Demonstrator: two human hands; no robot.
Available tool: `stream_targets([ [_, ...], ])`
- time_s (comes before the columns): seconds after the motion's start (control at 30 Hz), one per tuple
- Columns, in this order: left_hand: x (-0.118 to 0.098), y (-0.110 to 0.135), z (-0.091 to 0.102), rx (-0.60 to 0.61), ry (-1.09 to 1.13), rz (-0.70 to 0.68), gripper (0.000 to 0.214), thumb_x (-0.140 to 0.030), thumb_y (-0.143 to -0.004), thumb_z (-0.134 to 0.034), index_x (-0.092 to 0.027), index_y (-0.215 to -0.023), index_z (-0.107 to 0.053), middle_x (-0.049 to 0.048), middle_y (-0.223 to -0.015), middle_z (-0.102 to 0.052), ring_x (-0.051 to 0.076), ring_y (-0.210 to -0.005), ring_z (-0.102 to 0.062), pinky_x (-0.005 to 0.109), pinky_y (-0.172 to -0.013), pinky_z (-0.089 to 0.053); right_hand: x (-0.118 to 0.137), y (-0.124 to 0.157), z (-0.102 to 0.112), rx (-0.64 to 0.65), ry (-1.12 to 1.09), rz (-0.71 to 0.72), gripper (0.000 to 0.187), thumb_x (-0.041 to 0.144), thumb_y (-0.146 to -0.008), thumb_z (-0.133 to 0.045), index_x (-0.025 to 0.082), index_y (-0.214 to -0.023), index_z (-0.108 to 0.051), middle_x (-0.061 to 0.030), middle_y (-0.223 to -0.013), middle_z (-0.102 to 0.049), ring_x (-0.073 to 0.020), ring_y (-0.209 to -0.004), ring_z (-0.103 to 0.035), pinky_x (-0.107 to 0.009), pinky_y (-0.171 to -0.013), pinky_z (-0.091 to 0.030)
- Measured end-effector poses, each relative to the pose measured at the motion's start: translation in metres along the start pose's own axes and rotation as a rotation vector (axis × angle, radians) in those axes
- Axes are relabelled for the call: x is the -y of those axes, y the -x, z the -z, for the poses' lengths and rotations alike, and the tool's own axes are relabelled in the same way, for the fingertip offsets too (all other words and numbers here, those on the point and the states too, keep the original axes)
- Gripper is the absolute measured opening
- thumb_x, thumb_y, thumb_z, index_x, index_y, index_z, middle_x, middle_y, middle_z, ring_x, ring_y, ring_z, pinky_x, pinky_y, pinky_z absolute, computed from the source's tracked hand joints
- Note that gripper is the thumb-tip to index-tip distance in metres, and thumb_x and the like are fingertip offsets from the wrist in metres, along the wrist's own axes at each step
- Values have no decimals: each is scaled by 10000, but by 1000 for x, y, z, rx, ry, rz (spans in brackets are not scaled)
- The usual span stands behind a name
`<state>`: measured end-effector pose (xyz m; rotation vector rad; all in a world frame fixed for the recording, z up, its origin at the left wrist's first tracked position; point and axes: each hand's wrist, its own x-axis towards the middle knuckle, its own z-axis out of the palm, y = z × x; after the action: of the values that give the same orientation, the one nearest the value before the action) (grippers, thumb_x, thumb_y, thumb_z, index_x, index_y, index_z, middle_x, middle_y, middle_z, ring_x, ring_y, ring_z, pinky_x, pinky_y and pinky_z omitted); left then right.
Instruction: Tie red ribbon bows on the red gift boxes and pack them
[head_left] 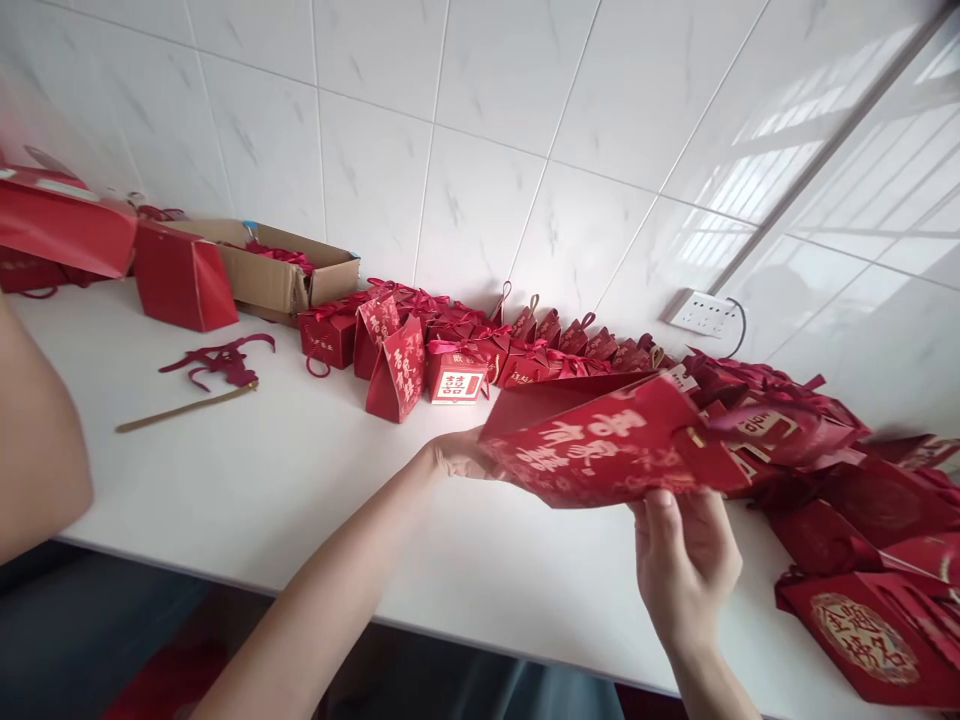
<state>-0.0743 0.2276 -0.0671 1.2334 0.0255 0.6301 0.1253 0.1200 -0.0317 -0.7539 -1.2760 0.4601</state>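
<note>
A red paper gift box (pixel 592 450) with pale printed characters is held tilted above the table, one end of it gaping. My left hand (pixel 469 455) grips it from the left, with its fingers mostly hidden behind the card. At the lower right edge, my right hand (pixel 686 560) pinches the same box between thumb and fingers. A blurred dark-red ribbon (pixel 757 415) shows by the box's right end. Just beyond stand small finished-looking red boxes, among them a tall one (pixel 401 370) and one with a white label (pixel 457 385).
An open cardboard carton (pixel 259 280) holds red ribbons at the back left. Loose ribbons (pixel 225 362) and a thin stick (pixel 187 408) lie on the white table (pixel 315 500). More red boxes (pixel 870 640) pile up on the right. Another person's arm (pixel 37 440) is at left; a power strip (pixel 701 313) is on the wall.
</note>
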Motion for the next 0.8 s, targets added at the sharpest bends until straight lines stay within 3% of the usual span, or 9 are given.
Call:
stream_targets([
  [0.07, -1, -2, 0, 68, 53, 21, 640, -218, -617, -811, -147, -1194, -543, 98, -1129, -606, 278, -1053, -572, 490, -913, -439, -4, -5, 2, -76, -198, -281, 112, 281, -842, -627, 220, -928, -666, -17, -895, -687, -122, -821, -646, -214, -721, -546],
  [0.13, -1, -2, -1, 135, 115, 50, 671, -170, -589, -815, -156, -1204, -546, 105, -1133, -613, 292, -1045, -587, 484, -902, -431, -8, -10, 4, -115, -350, -489, 151, 324, -788, -682, 204, -878, -677, -10, -894, -698, -114, -800, -650, -185, -687, -546],
  [0.3, -2, -3, -2, 223, 204, 107, 564, -143, -642, -776, -184, -1171, -585, 106, -1131, -644, 288, -1045, -612, 459, -908, -419, -14, -11, 11, -170, -542, -756, 189, 308, -729, -722, 204, -883, -689, -9, -910, -720, -122, -809, -672, -178, -681, -568],
  [0.53, -1, -4, -1, 249, 218, 120, 486, -195, -655, -783, -152, -1110, -620, 112, -1134, -656, 280, -1035, -624, 432, -922, -417, -14, -11, 13, -167, -587, -903, 201, 237, -689, -739, 187, -875, -682, -9, -867, -730, -129, -719, -692, -195, -649, -597],
  [0.67, -2, -3, 0, 221, 197, 180, 483, -231, -630, -795, -155, -1080, -638, 119, -1141, -652, 306, -1061, -607, 452, -925, -415, -8, -11, 19, -193, -552, -938, 330, 253, -598, -812, 167, -890, -686, -21, -880, -729, -123, -704, -686, -170, -611, -593],
  [0.73, -3, -4, -1, 141, 170, 223, 468, -295, -638, -786, -160, -1063, -645, 129, -1192, -624, 313, -1088, -590, 451, -927, -414, 0, -11, 32, -219, -485, -862, 356, 275, -556, -841, 178, -864, -689, -16, -885, -726, -130, -740, -686, -183, -646, -596],
  [0.8, -2, -6, -2, -35, 128, 259, 454, -365, -647, -768, -172, -1041, -652, 128, -1236, -596, 306, -1095, -583, 435, -914, -426, 13, -12, 54, -262, -343, -729, 333, 300, -524, -859, 187, -785, -687, -4, -838, -722, -136, -737, -682, -216, -673, -602],
])
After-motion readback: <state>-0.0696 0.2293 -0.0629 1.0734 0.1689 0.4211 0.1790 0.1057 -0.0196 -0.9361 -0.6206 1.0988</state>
